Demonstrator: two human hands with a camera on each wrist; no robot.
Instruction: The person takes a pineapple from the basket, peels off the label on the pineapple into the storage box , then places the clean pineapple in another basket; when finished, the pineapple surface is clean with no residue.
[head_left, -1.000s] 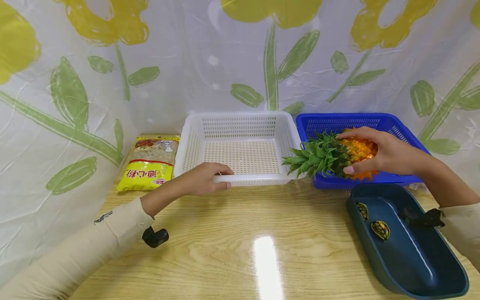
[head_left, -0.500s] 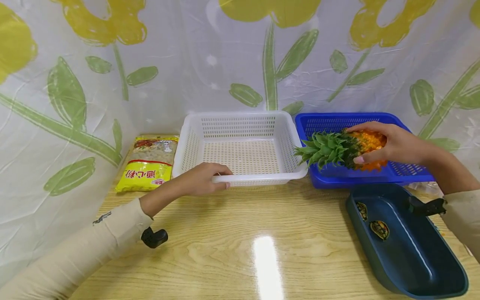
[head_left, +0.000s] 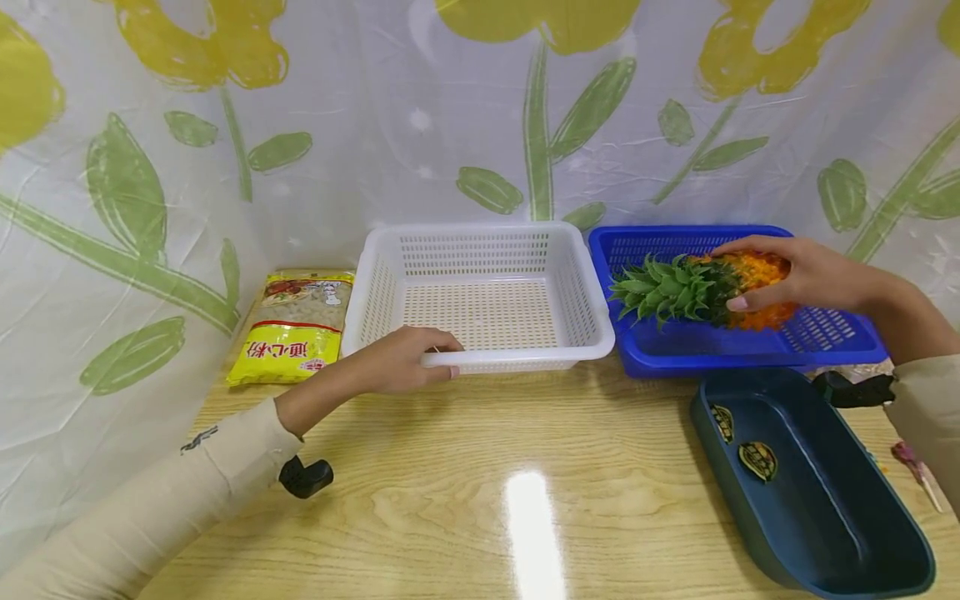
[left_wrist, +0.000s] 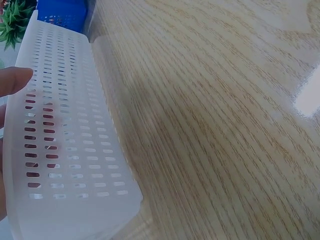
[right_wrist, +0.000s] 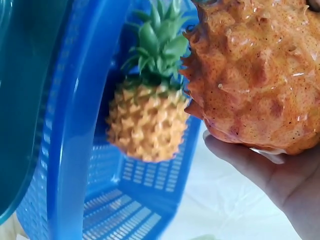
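Observation:
My right hand (head_left: 825, 279) grips an orange pineapple (head_left: 765, 279) from above, over the blue basket (head_left: 645, 362). Its green crown points left. Up close in the right wrist view, the held pineapple (right_wrist: 265, 75) shows a spiky, glossy skin, and a second pineapple (right_wrist: 147, 122) is in the basket below it. My left hand (head_left: 405, 358) pinches the front rim of the white basket (head_left: 517, 357), with the thumb outside and the fingers over the inner side. The white basket shows nothing inside.
A yellow bag of pasta (head_left: 288, 333) lies left of the white basket. At the right front stands a dark teal tub (head_left: 810, 475) with stickers inside. A small reddish item (head_left: 907, 454) lies beyond it, by my right sleeve. A flowered curtain (head_left: 487, 125) hangs behind.
My right hand has moved right with the pineapple, whose crown has left the white basket's edge and is now over the blue basket. The left hand keeps its hold on the white rim.

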